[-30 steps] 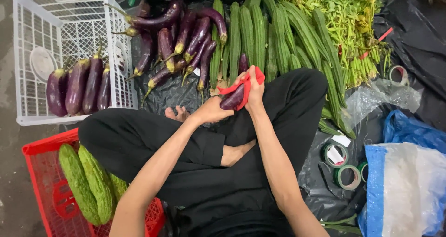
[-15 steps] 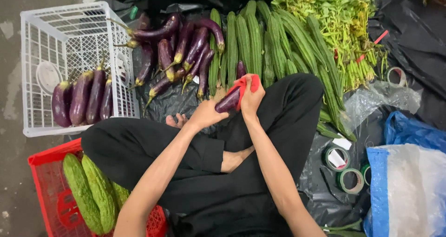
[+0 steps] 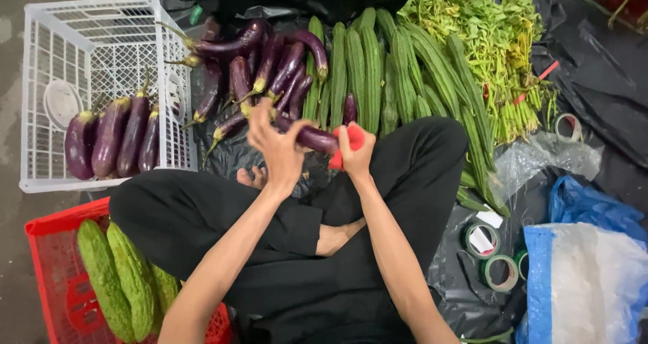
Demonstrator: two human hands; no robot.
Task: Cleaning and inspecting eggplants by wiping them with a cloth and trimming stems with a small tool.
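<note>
My left hand (image 3: 275, 144) and my right hand (image 3: 354, 154) hold one long purple eggplant (image 3: 314, 139) level above my crossed legs. The left hand's fingers curl around its left end. A red cloth (image 3: 347, 144) is bunched in the right hand against the eggplant's right end. Just beyond lies a heap of loose purple eggplants (image 3: 260, 74) on black plastic.
A white crate (image 3: 40, 88) at the left holds several eggplants (image 3: 111, 138). A red crate (image 3: 47, 276) at the lower left holds bitter gourds (image 3: 115, 276). Long ridged gourds (image 3: 385, 67), leafy greens (image 3: 486, 40), tape rolls (image 3: 496, 266) and a blue bag (image 3: 587, 263) lie to the right.
Both hands have turned the eggplant from a slant to level. The left hand has slid to its left end and the red cloth has shifted to the right end.
</note>
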